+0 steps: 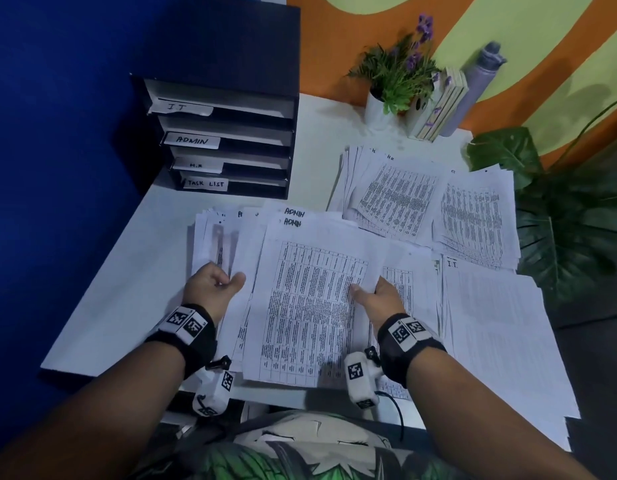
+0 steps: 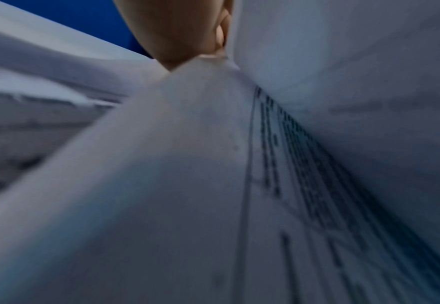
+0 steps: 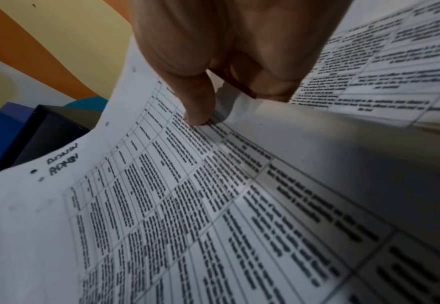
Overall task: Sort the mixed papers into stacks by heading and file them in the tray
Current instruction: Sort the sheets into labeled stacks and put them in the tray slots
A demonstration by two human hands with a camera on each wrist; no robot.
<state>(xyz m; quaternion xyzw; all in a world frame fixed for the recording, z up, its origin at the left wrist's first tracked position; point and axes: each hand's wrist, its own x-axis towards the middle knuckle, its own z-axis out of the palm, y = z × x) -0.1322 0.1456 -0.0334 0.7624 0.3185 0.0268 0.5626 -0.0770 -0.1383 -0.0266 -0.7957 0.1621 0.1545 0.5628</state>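
White printed sheets cover most of the near desk (image 1: 133, 271). Nearest, the right hand (image 1: 376, 296) pinches the right edge of the top ADMIN sheet (image 1: 310, 306), thumb on the printed table and fingers curled underneath; in the right wrist view the thumb (image 3: 198, 102) presses the print while the sheet's edge lifts off the paper below. That sheet lies on the ADMIN stack (image 1: 293, 216), where the handwritten heading shows twice at the top. The left hand (image 1: 215, 282) sits at the left side of the same spread, fingers curled over the edge of the left-hand papers (image 1: 210, 237); the left wrist view is blurred, showing only a finger (image 2: 177, 30) against a raised sheet, so the grip appears to be on paper but how many sheets I cannot tell. To the right lies a stack headed I.T. (image 1: 501, 323), reaching the desk's near right corner. Farther back on the right, two fanned piles of printed tables (image 1: 435, 202) overlap. Beyond the ADMIN stack stands the black filing tray (image 1: 230, 140) with slots labelled I.T, ADMIN, H.R and TASK LIST from top to bottom. At the far wall stand a potted lavender plant (image 1: 397, 77), a few upright books (image 1: 438, 105) and a grey bottle (image 1: 480, 81).
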